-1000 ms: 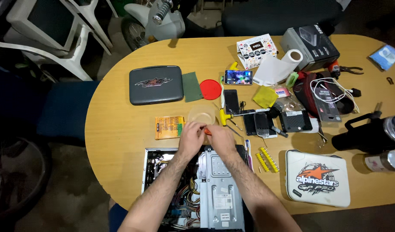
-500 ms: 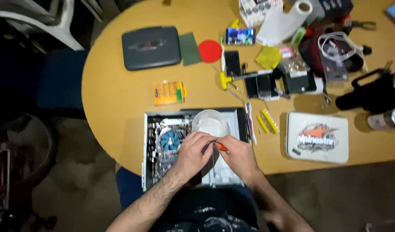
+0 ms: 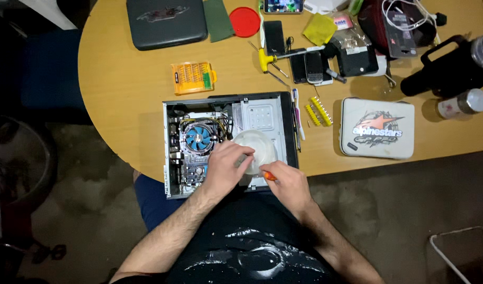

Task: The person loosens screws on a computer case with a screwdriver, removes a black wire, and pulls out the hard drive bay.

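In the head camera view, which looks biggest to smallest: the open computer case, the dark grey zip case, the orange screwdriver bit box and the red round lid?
1. Open metal computer case
2. Dark grey zip case, partly cut off by the frame edge
3. Orange screwdriver bit box
4. Red round lid, only slightly smaller-looking than the box

Blue fan (image 3: 197, 138), orange bit case (image 3: 193, 77), red lid (image 3: 244, 21), tan table (image 3: 125, 105)
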